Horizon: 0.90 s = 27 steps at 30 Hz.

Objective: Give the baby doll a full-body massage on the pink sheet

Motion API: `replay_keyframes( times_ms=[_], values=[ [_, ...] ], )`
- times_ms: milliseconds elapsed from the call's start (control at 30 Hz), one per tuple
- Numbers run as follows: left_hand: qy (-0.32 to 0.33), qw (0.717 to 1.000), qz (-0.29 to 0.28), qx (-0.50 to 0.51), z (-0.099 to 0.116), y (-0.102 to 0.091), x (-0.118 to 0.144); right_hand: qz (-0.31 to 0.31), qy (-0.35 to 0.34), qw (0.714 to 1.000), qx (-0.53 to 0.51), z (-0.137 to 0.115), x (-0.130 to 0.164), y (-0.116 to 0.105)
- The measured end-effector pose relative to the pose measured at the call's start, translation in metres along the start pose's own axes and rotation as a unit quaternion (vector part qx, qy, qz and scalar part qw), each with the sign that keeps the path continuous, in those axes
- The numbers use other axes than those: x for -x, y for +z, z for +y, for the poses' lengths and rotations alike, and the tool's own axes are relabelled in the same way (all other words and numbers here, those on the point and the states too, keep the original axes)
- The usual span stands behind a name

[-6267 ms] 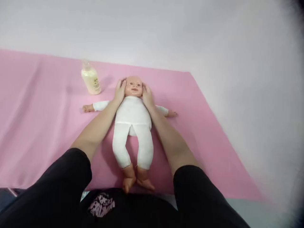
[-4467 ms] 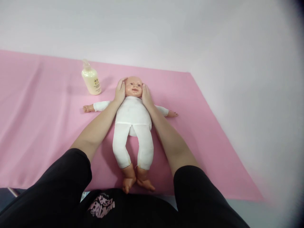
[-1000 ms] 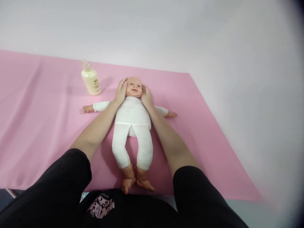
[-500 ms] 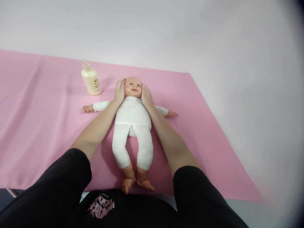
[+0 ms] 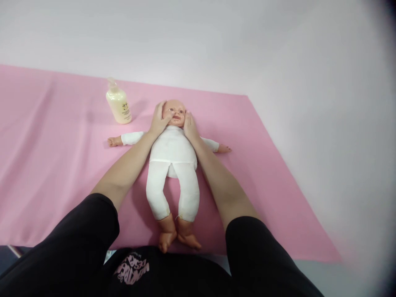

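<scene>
A baby doll (image 5: pixel 173 144) in a white cloth suit lies on its back, feet toward me and arms spread. Its bald head (image 5: pixel 175 106) is held between my palms. My left hand (image 5: pixel 159 119) cups the left side of the head, its thumb lying across the cheek close to the mouth. Against the opposite cheek rests my right hand (image 5: pixel 190 126), fingers together and pointing away from me. Parts of both hands' fingers are hidden beside the head.
A pump bottle (image 5: pixel 119 105) of pale yellow liquid stands upright left of the doll's head. Under everything is a pink cloth (image 5: pixel 256 173) with folds at the left. A white wall or surface (image 5: pixel 198 41) lies beyond its far edge.
My left thumb has moved inward onto the doll's cheek beside the mouth. The doll's head has turned slightly to the right. My right hand has barely moved.
</scene>
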<state>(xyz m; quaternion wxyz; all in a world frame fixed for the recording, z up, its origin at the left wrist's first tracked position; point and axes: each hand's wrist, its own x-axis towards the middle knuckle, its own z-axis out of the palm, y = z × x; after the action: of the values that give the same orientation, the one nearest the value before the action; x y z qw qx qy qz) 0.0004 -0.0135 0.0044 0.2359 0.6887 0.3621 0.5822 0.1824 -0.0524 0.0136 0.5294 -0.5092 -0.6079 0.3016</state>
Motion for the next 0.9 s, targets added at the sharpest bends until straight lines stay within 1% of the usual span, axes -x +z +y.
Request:
replay_keyframes(
  times_ms=[67, 200, 400, 533, 633, 767, 900],
  values=[
    [0.000, 1.000, -0.001, 0.003, 0.002, 0.000, 0.000, 0.012, 0.006, 1.000, 0.007, 0.002, -0.002, 0.000],
    [-0.019, 0.999, 0.018, 0.023, -0.001, 0.002, -0.002, 0.009, 0.001, 1.000, 0.001, 0.003, -0.003, -0.002],
    [-0.071, 0.993, 0.056, 0.078, -0.018, 0.001, -0.006, 0.007, -0.007, 1.000, -0.018, 0.006, -0.004, -0.002],
    [-0.083, 0.991, 0.082, 0.058, -0.024, -0.001, -0.006, 0.003, -0.007, 1.000, -0.019, 0.006, -0.004, -0.001],
    [-0.067, 0.993, 0.088, 0.038, -0.020, -0.003, -0.005, 0.009, 0.004, 1.000, -0.012, 0.003, -0.003, -0.001],
    [-0.036, 0.996, 0.073, 0.029, -0.008, -0.004, -0.002, 0.016, 0.019, 1.000, -0.007, -0.001, -0.001, -0.001],
    [0.000, 0.999, 0.047, 0.010, 0.003, -0.002, 0.000, -0.006, 0.006, 1.000, -0.002, -0.007, 0.003, -0.001]
  ],
)
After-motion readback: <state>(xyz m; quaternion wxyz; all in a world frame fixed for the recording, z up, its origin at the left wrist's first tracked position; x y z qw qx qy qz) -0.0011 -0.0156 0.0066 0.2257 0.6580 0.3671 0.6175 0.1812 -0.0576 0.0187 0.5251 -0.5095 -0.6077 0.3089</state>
